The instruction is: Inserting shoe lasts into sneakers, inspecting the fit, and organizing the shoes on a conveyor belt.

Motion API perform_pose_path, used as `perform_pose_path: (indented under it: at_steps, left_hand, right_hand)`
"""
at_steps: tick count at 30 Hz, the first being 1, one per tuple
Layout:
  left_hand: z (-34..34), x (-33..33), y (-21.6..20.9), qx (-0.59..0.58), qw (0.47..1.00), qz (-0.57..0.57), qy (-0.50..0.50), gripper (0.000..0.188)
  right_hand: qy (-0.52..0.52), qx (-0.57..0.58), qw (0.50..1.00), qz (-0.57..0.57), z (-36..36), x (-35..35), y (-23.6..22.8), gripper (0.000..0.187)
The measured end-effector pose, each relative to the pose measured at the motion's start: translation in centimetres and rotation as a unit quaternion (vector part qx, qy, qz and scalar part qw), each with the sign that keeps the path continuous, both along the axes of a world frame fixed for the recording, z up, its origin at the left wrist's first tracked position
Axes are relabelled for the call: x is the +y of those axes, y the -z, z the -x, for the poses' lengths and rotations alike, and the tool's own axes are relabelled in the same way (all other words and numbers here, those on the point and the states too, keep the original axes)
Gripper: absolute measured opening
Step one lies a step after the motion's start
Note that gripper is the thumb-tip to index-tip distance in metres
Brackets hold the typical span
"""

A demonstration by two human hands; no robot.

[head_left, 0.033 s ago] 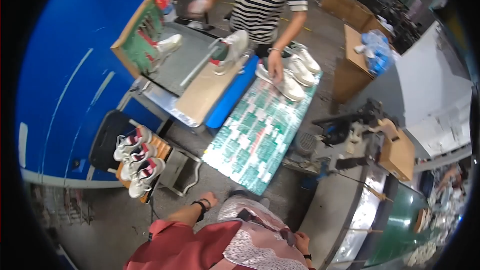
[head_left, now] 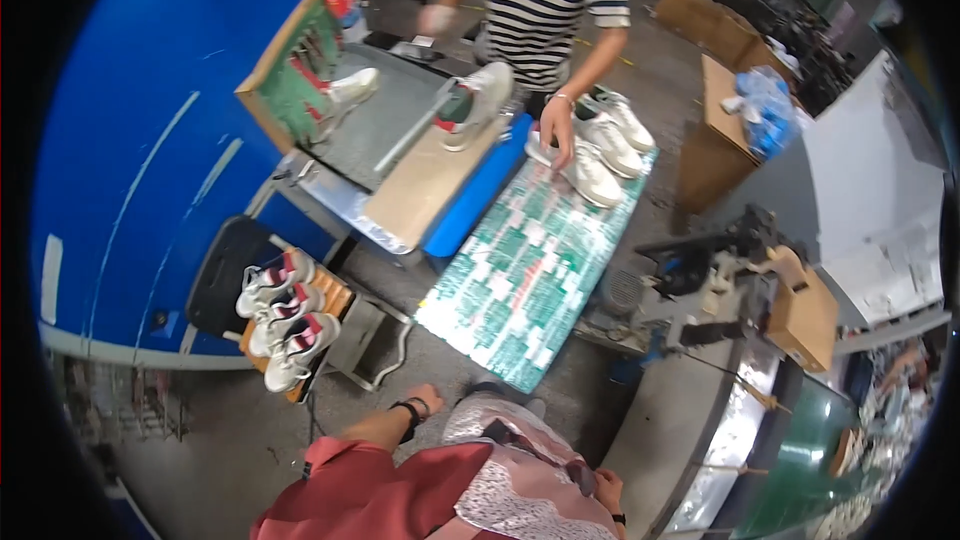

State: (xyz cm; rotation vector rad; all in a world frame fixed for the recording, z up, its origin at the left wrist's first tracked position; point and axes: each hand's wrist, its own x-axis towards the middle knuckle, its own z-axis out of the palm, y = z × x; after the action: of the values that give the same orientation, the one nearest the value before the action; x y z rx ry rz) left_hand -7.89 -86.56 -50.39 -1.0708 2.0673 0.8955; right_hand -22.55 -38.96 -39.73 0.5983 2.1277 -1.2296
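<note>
My left hand (head_left: 427,399), with a dark band at the wrist, hangs beside my apron (head_left: 530,485). It touches none of the things around it; its fingers are too small to make out. Low at my other side, my right hand (head_left: 607,490) is close to the apron's edge, its fingers mostly hidden. Nearest my left hand are the green-and-white patterned table (head_left: 500,315) and a chair with white sneakers (head_left: 300,340) with red linings. Across the table, a person in a striped shirt (head_left: 545,10) has one hand (head_left: 558,130) down among white sneakers (head_left: 612,145).
A workbench (head_left: 400,210) carries a single sneaker (head_left: 475,105) beside a green tool board (head_left: 300,80). Dark machinery (head_left: 700,260) and a cardboard box (head_left: 805,325) stand to the right. Farther back, a carton (head_left: 715,150) holds blue plastic. A blue wall (head_left: 130,140) rises at left.
The whole view has shifted slightly, the scene sitting a little farther right. The other person's hand over the sneakers has moved slightly, and their other hand is lower, toward the bench. My hands look unchanged.
</note>
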Motion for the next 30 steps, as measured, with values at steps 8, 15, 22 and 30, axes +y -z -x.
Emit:
perform_pose_path:
  at_steps: [8,15,22,30]
  left_hand:
    - [2.5,0.2,-1.2,-0.001,1.000,-0.011,-0.024,0.035]
    - [3.8,-0.2,-3.3,0.038,0.997,-0.049,-0.043,0.037]
    - [2.0,-0.6,-2.0,0.027,0.999,-0.040,-0.017,0.037]
    - [2.1,-0.7,-3.1,0.006,0.997,-0.054,-0.059,0.035]
  right_hand:
    - [-0.081,0.017,0.996,-0.017,0.9,4.1,7.9,0.024]
    - [-0.031,0.005,0.999,0.025,2.9,-4.5,-1.0,0.024]
    - [-0.044,0.003,0.999,0.005,2.7,-4.4,-0.5,0.029]
    - [-0.100,0.027,0.995,-0.008,2.0,-2.3,2.6,0.030]
